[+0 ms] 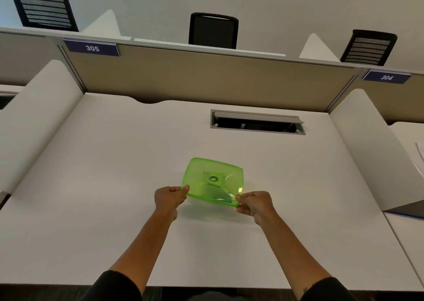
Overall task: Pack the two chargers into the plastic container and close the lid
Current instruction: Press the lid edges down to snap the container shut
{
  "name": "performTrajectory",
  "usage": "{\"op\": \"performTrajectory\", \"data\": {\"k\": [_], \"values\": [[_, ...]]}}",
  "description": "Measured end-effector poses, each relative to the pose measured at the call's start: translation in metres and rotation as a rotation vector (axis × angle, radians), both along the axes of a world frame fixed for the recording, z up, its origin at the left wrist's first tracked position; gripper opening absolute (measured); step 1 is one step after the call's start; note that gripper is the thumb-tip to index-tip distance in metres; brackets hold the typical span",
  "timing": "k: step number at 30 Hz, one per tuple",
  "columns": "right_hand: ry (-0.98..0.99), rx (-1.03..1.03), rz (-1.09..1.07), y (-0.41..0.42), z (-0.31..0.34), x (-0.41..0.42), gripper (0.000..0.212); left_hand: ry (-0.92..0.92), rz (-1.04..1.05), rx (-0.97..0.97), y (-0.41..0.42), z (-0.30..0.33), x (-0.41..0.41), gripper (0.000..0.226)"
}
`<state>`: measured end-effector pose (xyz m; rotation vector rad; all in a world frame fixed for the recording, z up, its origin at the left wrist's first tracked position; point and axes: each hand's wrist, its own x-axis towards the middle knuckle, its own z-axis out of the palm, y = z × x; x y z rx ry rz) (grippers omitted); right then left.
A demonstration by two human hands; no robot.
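Green translucent plastic container [212, 181] sits mid-desk, slightly right of centre, near edge looks tipped up off the white desk [103, 163] – hard to be sure. Round sticker [213, 179] in the middle of its top face; a darker curved shape shows through the plastic near the front, can't tell what it is. Whether the lid is seated – can't tell.

Left hand [169, 199] pinches the near-left corner, thumb on top, fingers curled under. Right hand [254, 203] does the same at the near-right corner. Both closed on the rim, dark sleeves pushed up the forearms.

Behind the container: cable hatch [257, 123] in the desk, flap propped open. Tan partition [206, 78] at the back with number plates 305 [91, 47] and 304 [386, 77]. White side dividers left and right. Three black mesh chairs [213, 30] beyond the partition. Papers [421, 154] at the far right edge.
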<state>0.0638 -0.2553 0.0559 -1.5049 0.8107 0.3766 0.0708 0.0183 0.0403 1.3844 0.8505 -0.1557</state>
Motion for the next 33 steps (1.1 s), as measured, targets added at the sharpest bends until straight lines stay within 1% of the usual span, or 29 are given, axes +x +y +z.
{"op": "performTrajectory", "data": {"k": [3,7,11,12,15,18,19,20,23,25,30,33], "values": [[0.008,-0.005,0.004,0.0,0.0,0.002,0.041,0.003,0.005,0.006,0.0,-0.003,-0.001,0.02],[0.014,0.01,-0.002,0.0,0.001,0.004,0.039,-0.001,0.024,-0.014,-0.001,-0.003,-0.002,0.025],[0.023,0.029,-0.006,-0.001,0.002,0.005,0.027,-0.004,0.05,-0.064,-0.002,-0.004,-0.002,0.037],[0.027,0.032,-0.008,-0.001,0.002,0.005,0.026,0.001,0.045,-0.079,-0.002,-0.004,-0.002,0.036],[0.038,0.033,0.0,-0.001,0.002,0.008,0.035,0.034,0.019,-0.118,-0.001,-0.004,0.002,0.03],[0.061,0.047,0.003,-0.001,0.004,0.008,0.036,0.095,0.03,-0.17,0.002,-0.002,0.006,0.018],[0.07,0.054,0.001,-0.001,0.004,0.008,0.036,0.109,0.032,-0.191,0.003,-0.001,0.007,0.017],[0.078,0.064,-0.004,-0.001,0.005,0.009,0.035,0.118,0.031,-0.208,0.004,-0.001,0.008,0.018],[0.095,0.094,-0.022,-0.001,0.007,0.01,0.034,0.136,0.033,-0.245,0.004,0.0,0.009,0.03],[0.101,0.105,-0.032,0.0,0.008,0.01,0.03,0.145,0.044,-0.257,0.004,0.0,0.01,0.033],[0.115,0.118,-0.05,0.001,0.012,0.01,0.015,0.153,0.058,-0.26,0.003,0.0,0.011,0.032],[0.113,0.122,-0.061,0.0,0.011,0.011,0.014,0.123,0.05,-0.255,0.002,-0.002,0.006,0.026]]}}
